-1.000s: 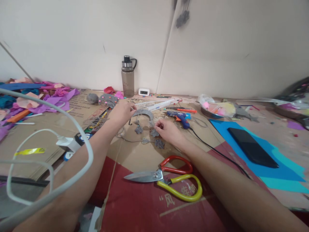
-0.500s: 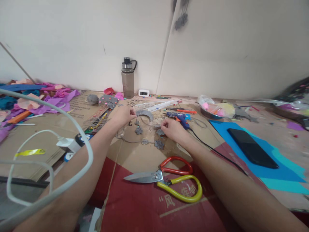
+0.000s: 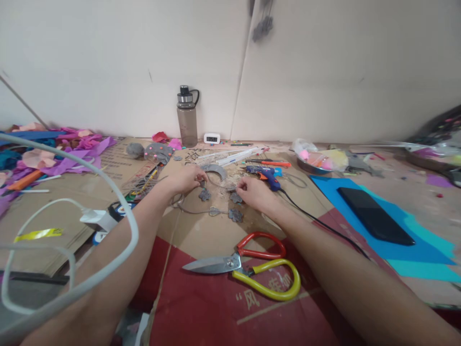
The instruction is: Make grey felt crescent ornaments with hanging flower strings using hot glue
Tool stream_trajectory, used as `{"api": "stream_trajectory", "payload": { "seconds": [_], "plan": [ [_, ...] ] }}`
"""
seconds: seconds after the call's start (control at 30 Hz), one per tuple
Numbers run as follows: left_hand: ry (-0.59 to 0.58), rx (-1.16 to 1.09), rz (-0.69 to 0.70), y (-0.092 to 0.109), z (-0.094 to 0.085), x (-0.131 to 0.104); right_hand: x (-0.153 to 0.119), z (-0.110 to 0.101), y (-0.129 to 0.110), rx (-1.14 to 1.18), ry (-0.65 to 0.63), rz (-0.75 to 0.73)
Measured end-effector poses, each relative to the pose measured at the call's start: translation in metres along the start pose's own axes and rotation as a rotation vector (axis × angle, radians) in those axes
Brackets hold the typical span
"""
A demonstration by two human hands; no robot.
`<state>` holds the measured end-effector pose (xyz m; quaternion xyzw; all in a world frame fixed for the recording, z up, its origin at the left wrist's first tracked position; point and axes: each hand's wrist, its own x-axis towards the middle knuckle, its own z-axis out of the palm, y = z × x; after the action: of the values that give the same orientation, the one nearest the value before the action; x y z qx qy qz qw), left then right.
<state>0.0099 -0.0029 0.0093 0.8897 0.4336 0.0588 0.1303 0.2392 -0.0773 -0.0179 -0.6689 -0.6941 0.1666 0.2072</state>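
Note:
My left hand (image 3: 189,179) is closed, its fingertips pinched at the top of a small grey flower piece (image 3: 204,194). My right hand (image 3: 252,192) is closed in a pinch at another grey flower piece (image 3: 236,197), partly hidden by the fingers. A third grey flower piece (image 3: 236,215) lies nearer, joined by grey cord to a small leaf-like piece (image 3: 213,211). Behind the hands rests a grey curved band (image 3: 216,170). What exactly the fingertips grip is too small to make out.
Open scissors (image 3: 230,264) lie in front on the cardboard. A blue glue gun (image 3: 268,177) with black cable is right of my right hand. A bottle (image 3: 187,122) and small clock (image 3: 212,139) stand behind. A black phone (image 3: 374,216) lies right; a white cable (image 3: 133,226) loops at left.
My left hand has moved down and nearer to the flower piece below it. My right hand stays at its flower piece. The whole view has shifted slightly.

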Motion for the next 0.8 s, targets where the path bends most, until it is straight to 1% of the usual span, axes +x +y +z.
{"api": "stream_trajectory", "payload": {
  "seconds": [0.1,0.27,0.47,0.67,0.8],
  "plan": [
    [0.034,-0.01,-0.004,-0.004,0.0,0.0,-0.001,-0.001,-0.001,0.003,-0.005,0.01],
    [-0.017,-0.128,-0.059,-0.01,0.0,0.0,0.0,-0.001,0.0,-0.001,-0.003,0.004],
    [0.014,-0.084,-0.042,-0.013,-0.005,-0.001,-0.001,-0.001,-0.001,0.001,-0.014,0.005],
    [0.024,-0.136,-0.045,-0.017,-0.006,-0.003,-0.003,-0.002,-0.001,0.023,-0.022,0.009],
    [-0.007,-0.186,-0.07,-0.016,-0.009,-0.007,-0.002,0.0,0.0,0.031,-0.02,0.007]
  ]
}}
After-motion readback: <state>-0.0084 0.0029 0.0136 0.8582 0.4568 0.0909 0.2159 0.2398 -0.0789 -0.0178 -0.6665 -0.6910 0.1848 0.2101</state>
